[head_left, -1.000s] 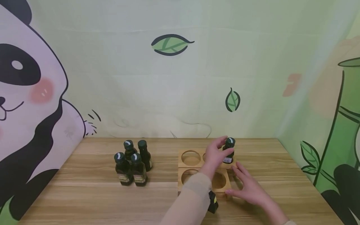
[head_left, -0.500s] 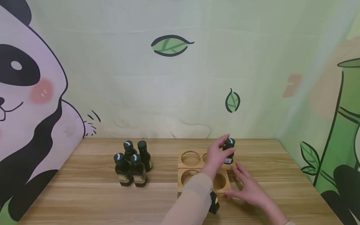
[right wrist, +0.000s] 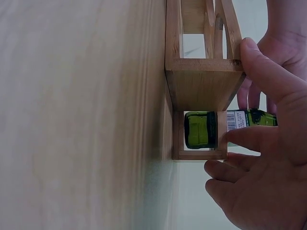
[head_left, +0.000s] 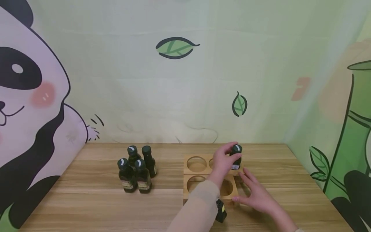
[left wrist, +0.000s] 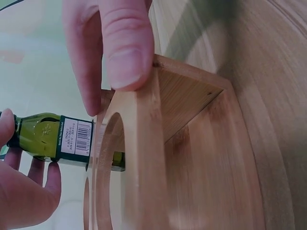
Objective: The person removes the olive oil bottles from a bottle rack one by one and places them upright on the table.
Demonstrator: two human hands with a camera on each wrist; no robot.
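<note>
My left hand (head_left: 223,161) grips the neck area of a green glass bottle (head_left: 237,149) with a dark cap. The bottle stands upright in the right-hand hole of the rear wooden rack (head_left: 186,157). In the right wrist view the bottle's base (right wrist: 199,129) shows below the top board, close to the rack's bottom. My right hand (head_left: 256,194) has its fingers spread along the racks' right side. Its thumb (left wrist: 127,69) presses on a corner of the front rack (head_left: 185,193), and its index finger touches the rear rack. My left forearm hides part of both racks.
A cluster of several similar dark bottles (head_left: 134,174) stands at the left of the wooden table (head_left: 87,199). A small black block (head_left: 221,212) with a yellow mark shows beside my left sleeve. A printed cloth (head_left: 185,90) rises behind the table's back edge.
The bottle has sunk slightly deeper into the rear rack's hole, and my left hand has come down with it. My right hand has kept its place on the racks.
</note>
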